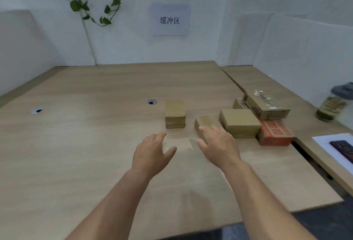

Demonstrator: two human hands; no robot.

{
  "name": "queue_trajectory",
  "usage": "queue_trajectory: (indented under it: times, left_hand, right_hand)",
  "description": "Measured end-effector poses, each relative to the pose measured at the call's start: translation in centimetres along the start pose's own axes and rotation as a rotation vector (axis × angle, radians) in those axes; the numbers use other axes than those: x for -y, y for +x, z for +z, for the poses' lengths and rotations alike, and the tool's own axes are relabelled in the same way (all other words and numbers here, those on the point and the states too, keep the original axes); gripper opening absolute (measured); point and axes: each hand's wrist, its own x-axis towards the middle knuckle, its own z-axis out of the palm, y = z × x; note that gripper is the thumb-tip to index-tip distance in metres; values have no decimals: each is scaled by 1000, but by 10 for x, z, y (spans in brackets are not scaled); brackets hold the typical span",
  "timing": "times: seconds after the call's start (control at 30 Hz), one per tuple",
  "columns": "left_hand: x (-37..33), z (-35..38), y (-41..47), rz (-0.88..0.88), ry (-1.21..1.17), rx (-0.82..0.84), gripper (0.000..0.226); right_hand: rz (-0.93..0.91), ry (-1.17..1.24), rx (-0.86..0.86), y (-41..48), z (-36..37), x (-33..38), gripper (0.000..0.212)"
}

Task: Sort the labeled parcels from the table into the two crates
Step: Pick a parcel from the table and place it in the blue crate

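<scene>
Head view: table (76,144), lone brown parcel (174,113) mid-table, upright, nothing touching it. Left hand (152,155) near side of lone parcel, fingers spread, holding nothing. Right hand (219,146) right of lone parcel, fingers straight and spread over near end of flat parcel (203,122); contact unclear, blurred. Further right of lone parcel: brown box (238,123), red box (275,134), long carton (265,106) tilted on top. Wall sign (169,19) behind lone parcel.
</scene>
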Motion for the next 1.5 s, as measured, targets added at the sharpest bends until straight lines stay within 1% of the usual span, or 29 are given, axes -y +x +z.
queue_trajectory:
  times: [0.2,0.3,0.43,0.5,0.67,0.77,0.83,0.9,0.93,1.03,1.07,1.1,1.13,1.17,1.2,1.23,1.3,1.33,1.37,1.47,1.5]
  left_hand:
    - [10,3,87,-21,-46,38,62]
    - [23,9,128,-38,-70,55,62]
    - [37,25,174,-60,-80,119,61]
    - [44,37,195,-43,-88,133,57]
    - [58,70,232,84,-38,175,49]
    - [67,83,241,79,-40,195,47]
    - [71,84,243,32,-72,154,49]
    - [75,81,246,-64,-119,117,53]
    - [78,78,247,-120,-145,117,58]
    - [85,71,247,-267,-262,196,80]
    - [86,70,244,-310,-324,232,86]
    - [88,69,241,-361,-399,258,86]
    - [90,70,238,-407,-480,271,81]
    - [92,72,234,-450,-552,278,76]
    - [94,72,230,-484,-613,275,72]
    - [94,72,228,-513,-673,265,71]
    - [94,71,225,-563,-792,225,72]
    - [94,68,224,-579,-835,208,73]
    - [93,66,223,-592,-862,196,75]
    - [93,57,215,-593,-901,156,80]
    - [93,54,210,-596,-916,150,81]
  right_hand:
    - [15,-58,33,86,8,-10,47]
    - [43,-53,97,129,20,-11,49]
    - [71,-47,196,176,51,-11,51]
    - [101,-32,222,198,70,-10,48]
    - [167,33,280,237,116,-13,35]
    - [222,132,307,244,134,-16,38]
    - [267,334,288,243,137,-15,40]
    - [321,592,251,244,138,-13,39]
    - [330,671,231,247,139,-10,37]
    - [347,824,219,254,143,-1,29]
    - [342,850,234,255,143,3,33]
    - [332,858,265,254,144,7,43]
    - [325,858,291,253,144,10,55]
    - [326,855,310,251,146,12,63]
    - [327,850,331,249,147,13,64]
    - [326,848,357,248,148,14,58]
    - [322,867,432,246,147,16,35]
    - [313,891,461,246,146,18,29]
    - [291,914,488,246,144,20,30]
    - [155,929,554,241,137,27,49]
    - [120,924,561,238,133,31,49]
